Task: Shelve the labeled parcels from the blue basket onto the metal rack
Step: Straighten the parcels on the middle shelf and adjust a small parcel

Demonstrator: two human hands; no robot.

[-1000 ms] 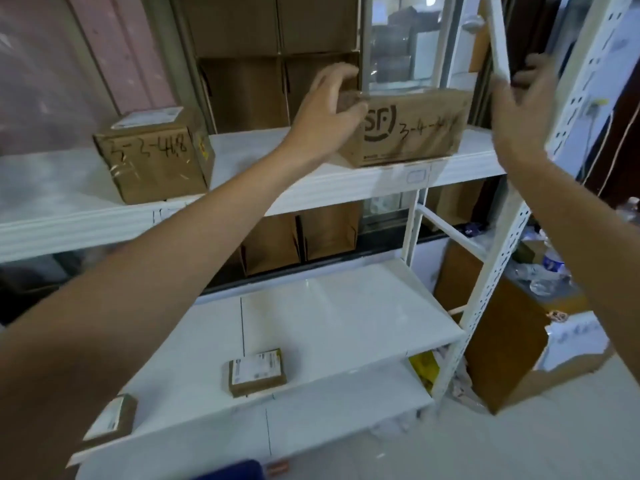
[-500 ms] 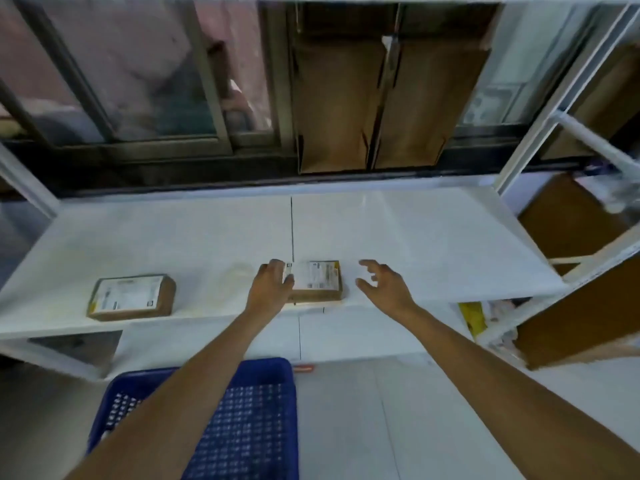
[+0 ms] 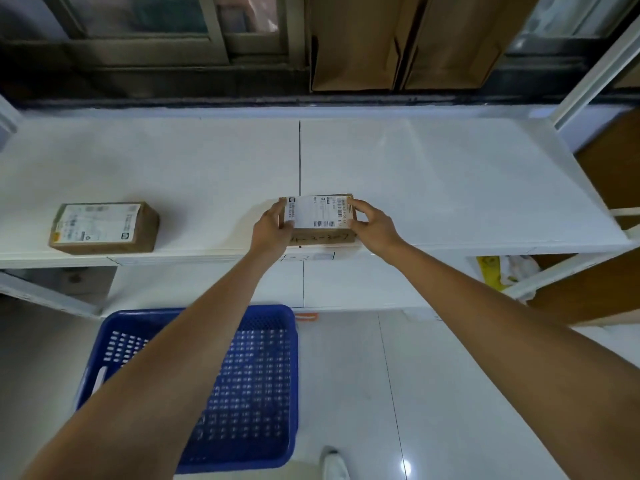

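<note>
Far left, on the white metal rack shelf (image 3: 450, 174): small brown cardboard parcel with a white shipping label (image 3: 104, 227), lying flat near the front edge, well apart from both hands. Shelf surface: smooth white panels, glossy, split by a dark seam running front to back at centre. Second white shelf level visible below the front lip.

Below left, on the pale glossy tiled floor (image 3: 433, 393): blue perforated plastic basket (image 3: 263, 393), standing just in front of the rack, partly covered by the left forearm; contents not discernible.

Centre, at the shelf's front edge, over the seam: second small brown cardboard parcel with white barcode label on top (image 3: 320, 220), handwritten marking on the near side face, illegible. Left hand (image 3: 272, 230): fingers curled around the parcel's left end, thumb on the top edge. Right hand (image 3: 374, 225): fingers narrowly curled, pinching the right end, fingertips on the label corner. Parcel gripped from both sides; whether seated on the shelf or lifted just clear, cannot tell.

Behind the rack: dark window frame with glass at upper left, two flat brown cardboard sheets (image 3: 398, 39) leaning upright at upper centre.

Right: white slotted rack upright (image 3: 595, 74), brown cardboard beyond it, yellow packaging (image 3: 491, 275) beneath the shelf. Bottom centre: tip of a white shoe (image 3: 334, 465) on the floor.
</note>
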